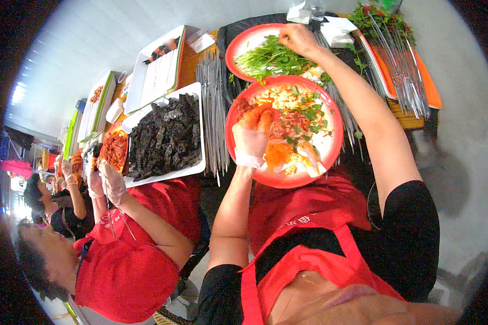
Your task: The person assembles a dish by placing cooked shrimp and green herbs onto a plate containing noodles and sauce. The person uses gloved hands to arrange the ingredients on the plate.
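Observation:
My left hand (pixel 252 132) wears a clear glove whose fingers are stained orange. It is over a red-rimmed plate (pixel 336 116) that holds chopped green leaves, shredded reddish meat (pixel 294 125) and an orange-coated heap (pixel 279 154). Its fingers are curled together, and what they hold, if anything, is hidden. My right hand (pixel 298 39), bare, reaches to the far side of a second red-rimmed plate (pixel 234 46), just above a pile of long-stemmed green herbs (pixel 271 58). Its fingers are closed; I cannot see anything between them.
Bundles of metal skewers (pixel 211 108) lie left of the plates, with more skewers (pixel 404 67) on an orange tray (pixel 431 92) at right. A white tray (pixel 201 135) holds dark strips. Beside me, a co-worker's gloved hands (pixel 111 181) hold skewers near a reddish meat plate (pixel 115 147).

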